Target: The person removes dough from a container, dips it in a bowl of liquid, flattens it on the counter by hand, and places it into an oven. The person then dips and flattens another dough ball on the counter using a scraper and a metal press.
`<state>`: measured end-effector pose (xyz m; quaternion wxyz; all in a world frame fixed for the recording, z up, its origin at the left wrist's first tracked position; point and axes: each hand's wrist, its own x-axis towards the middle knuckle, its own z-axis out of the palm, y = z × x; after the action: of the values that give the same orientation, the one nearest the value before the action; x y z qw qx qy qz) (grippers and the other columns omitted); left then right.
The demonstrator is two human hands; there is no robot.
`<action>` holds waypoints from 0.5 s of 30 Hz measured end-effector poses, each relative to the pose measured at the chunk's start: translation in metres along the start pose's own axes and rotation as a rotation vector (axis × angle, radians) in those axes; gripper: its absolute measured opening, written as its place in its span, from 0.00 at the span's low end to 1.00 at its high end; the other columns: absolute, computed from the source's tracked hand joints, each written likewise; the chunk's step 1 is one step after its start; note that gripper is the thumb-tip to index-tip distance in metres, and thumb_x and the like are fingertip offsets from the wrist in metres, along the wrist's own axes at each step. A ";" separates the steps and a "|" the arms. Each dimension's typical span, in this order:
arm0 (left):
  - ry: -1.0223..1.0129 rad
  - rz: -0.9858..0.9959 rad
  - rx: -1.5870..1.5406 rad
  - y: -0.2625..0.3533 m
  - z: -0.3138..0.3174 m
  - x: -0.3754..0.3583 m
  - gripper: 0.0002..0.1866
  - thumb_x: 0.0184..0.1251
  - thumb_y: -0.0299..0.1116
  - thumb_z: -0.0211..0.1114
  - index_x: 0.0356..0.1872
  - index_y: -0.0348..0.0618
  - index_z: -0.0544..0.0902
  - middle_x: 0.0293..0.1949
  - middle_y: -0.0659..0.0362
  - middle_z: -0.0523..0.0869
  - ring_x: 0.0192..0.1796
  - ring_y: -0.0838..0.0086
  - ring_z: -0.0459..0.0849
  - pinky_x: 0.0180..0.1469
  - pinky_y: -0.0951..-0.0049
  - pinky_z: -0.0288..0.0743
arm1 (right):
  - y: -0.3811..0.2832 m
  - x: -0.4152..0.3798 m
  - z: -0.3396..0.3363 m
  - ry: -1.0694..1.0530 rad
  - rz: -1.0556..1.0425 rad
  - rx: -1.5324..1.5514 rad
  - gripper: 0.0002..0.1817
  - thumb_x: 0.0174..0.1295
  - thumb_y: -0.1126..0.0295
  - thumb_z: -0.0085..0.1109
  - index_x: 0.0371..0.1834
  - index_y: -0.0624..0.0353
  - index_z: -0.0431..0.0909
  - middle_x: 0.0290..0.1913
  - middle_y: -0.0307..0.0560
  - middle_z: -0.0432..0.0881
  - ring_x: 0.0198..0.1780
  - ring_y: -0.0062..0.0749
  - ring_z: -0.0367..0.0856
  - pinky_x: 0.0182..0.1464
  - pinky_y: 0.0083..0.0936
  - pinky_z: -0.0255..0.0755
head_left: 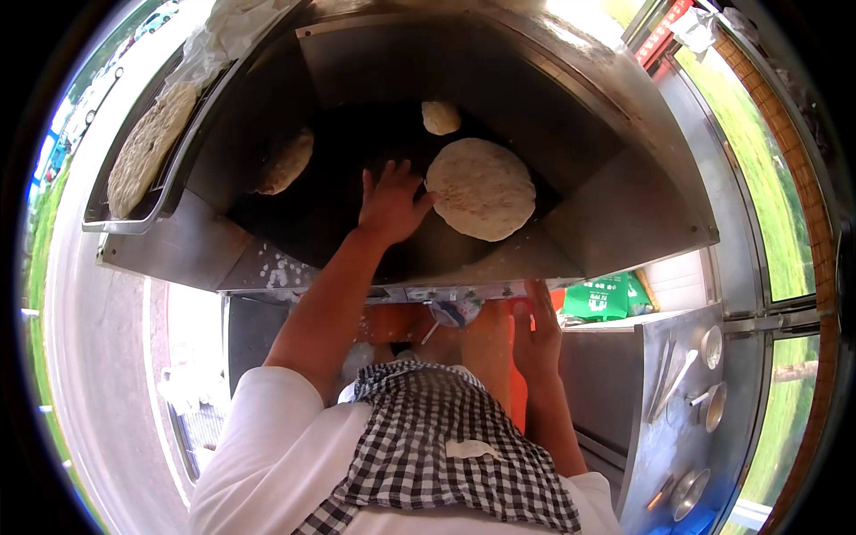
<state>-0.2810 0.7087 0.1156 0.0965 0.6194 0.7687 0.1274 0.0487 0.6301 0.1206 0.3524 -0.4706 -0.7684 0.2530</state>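
Note:
My left hand (390,203) reaches over the dark round griddle (330,218) with its fingers spread. Its thumb comes right to the left edge of a large pale flatbread (481,189), which lies flat on the griddle's right half. Behind this lies a smaller round bread (440,117). A browned piece of bread (287,162) lies toward the griddle's left side. My right hand (538,334) is low at the front edge of the stove, fingers stretched upward, beside a red part that it partly covers.
Metal walls (624,192) surround the griddle. A tray (160,210) on the left holds a long flatbread (152,147) and a plastic bag. To the right, a steel counter (637,428) bears utensils and bowls, with a green packet (596,299) behind it.

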 end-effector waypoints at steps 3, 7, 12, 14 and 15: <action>0.012 0.047 0.039 0.014 0.011 -0.002 0.35 0.81 0.61 0.57 0.78 0.51 0.75 0.85 0.49 0.63 0.88 0.52 0.55 0.85 0.33 0.39 | 0.013 -0.009 -0.010 -0.011 0.026 0.009 0.23 0.79 0.66 0.57 0.71 0.68 0.77 0.73 0.63 0.79 0.79 0.61 0.70 0.79 0.49 0.64; 0.233 -0.042 -0.103 0.028 0.025 0.002 0.34 0.79 0.59 0.60 0.75 0.48 0.77 0.83 0.48 0.67 0.86 0.50 0.58 0.85 0.33 0.42 | 0.029 -0.023 -0.035 -0.018 0.011 0.025 0.22 0.79 0.66 0.58 0.70 0.69 0.78 0.72 0.64 0.80 0.78 0.61 0.72 0.78 0.49 0.66; 0.350 -0.050 -0.213 0.030 0.023 -0.017 0.33 0.77 0.56 0.63 0.74 0.46 0.78 0.79 0.46 0.73 0.84 0.48 0.63 0.83 0.31 0.46 | 0.048 -0.040 -0.067 -0.026 0.043 0.085 0.21 0.78 0.67 0.59 0.67 0.70 0.79 0.70 0.65 0.81 0.76 0.60 0.75 0.78 0.47 0.67; 0.308 -0.103 -0.190 0.033 0.026 -0.018 0.32 0.77 0.56 0.63 0.74 0.48 0.78 0.81 0.46 0.70 0.85 0.48 0.61 0.84 0.30 0.45 | 0.057 -0.046 -0.072 -0.046 0.053 0.099 0.20 0.78 0.68 0.59 0.67 0.70 0.79 0.69 0.65 0.82 0.75 0.59 0.76 0.77 0.46 0.68; 0.288 -0.128 -0.179 0.034 0.026 -0.017 0.32 0.77 0.56 0.62 0.74 0.49 0.78 0.81 0.47 0.69 0.86 0.49 0.59 0.84 0.30 0.44 | 0.060 -0.049 -0.074 -0.055 0.058 0.105 0.20 0.78 0.68 0.59 0.67 0.70 0.80 0.69 0.64 0.82 0.75 0.59 0.77 0.77 0.45 0.69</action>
<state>-0.2374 0.7008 0.1013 0.0482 0.5334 0.7980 0.2762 0.1541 0.6160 0.1085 0.3479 -0.4663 -0.7494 0.3160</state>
